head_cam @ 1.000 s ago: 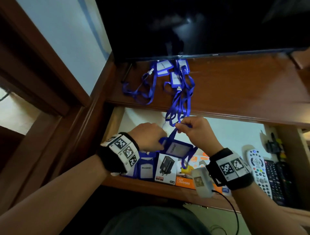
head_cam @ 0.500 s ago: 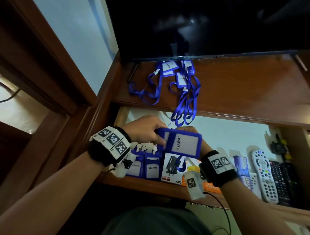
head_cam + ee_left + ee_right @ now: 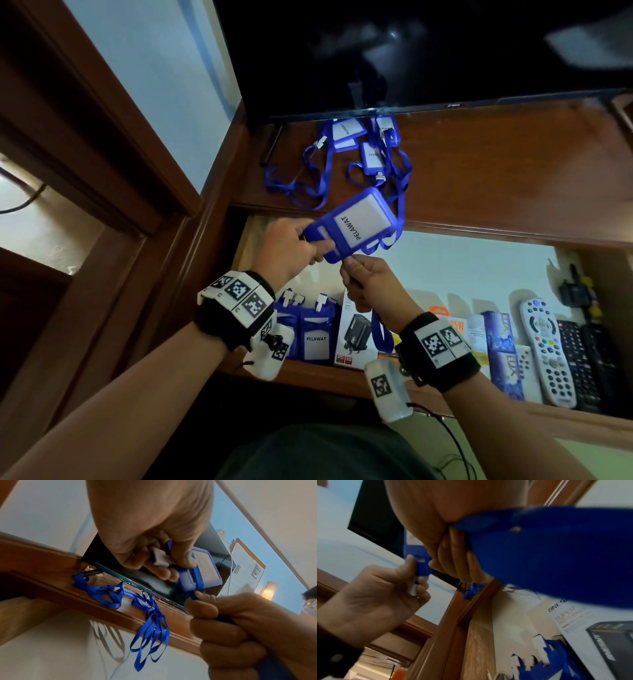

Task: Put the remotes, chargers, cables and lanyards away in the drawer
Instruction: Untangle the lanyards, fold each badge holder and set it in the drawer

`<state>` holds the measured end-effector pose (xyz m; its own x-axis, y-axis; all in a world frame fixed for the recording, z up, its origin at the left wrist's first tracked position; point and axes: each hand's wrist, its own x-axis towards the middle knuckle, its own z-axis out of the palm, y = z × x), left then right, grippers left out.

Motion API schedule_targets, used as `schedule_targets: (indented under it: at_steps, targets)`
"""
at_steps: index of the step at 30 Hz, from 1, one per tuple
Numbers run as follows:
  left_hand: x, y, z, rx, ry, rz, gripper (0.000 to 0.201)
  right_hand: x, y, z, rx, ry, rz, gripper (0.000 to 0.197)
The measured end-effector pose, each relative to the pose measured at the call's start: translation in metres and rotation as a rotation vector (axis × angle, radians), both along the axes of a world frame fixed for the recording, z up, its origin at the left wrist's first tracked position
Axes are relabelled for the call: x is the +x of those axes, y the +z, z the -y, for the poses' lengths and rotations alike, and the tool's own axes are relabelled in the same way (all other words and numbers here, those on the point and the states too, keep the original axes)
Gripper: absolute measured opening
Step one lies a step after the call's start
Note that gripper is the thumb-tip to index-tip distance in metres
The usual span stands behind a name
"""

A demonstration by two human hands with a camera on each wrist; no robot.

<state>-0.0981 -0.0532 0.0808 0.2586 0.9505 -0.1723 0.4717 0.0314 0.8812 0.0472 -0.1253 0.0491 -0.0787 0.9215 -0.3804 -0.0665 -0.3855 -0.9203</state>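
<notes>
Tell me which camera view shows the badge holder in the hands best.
The head view: the badge holder faces the camera whole, "PELAWAT" readable, the left hand gripping its end and the right hand holding the strap below. The left wrist view shows it smaller and angled; the right wrist view shows only a blurred blue edge.

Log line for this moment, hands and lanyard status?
left hand holds badge holder | right hand grips its strap | above open drawer | more lanyards on shelf
</notes>
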Motion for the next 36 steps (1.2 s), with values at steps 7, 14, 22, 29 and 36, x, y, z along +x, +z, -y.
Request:
schedule_targets:
  at_steps: [7,14,22,29,36]
  targets:
    - [-0.002,-0.007,-0.001,0.064,0.125,-0.062,0.013,-0.005,0.011,0.004,0.094,0.063,0.181,0.036]
    - [-0.011,0.000,0.004,0.275,-0.226,-0.577,0.020,-0.002,0.027,0.009,0.187,0.254,0.517,0.037]
    - [-0.011,0.007,0.010,0.191,-0.667,-0.842,0.021,0.012,0.035,0.002,0.235,0.309,0.750,0.036]
    - [-0.015,0.013,0.015,0.048,-0.936,-0.778,0.015,0.032,0.027,-0.002,0.222,0.323,0.549,0.022]
    - [-0.019,0.019,0.012,-0.210,-0.733,-0.320,0.017,0.037,0.010,0.002,0.257,0.080,0.175,0.018]
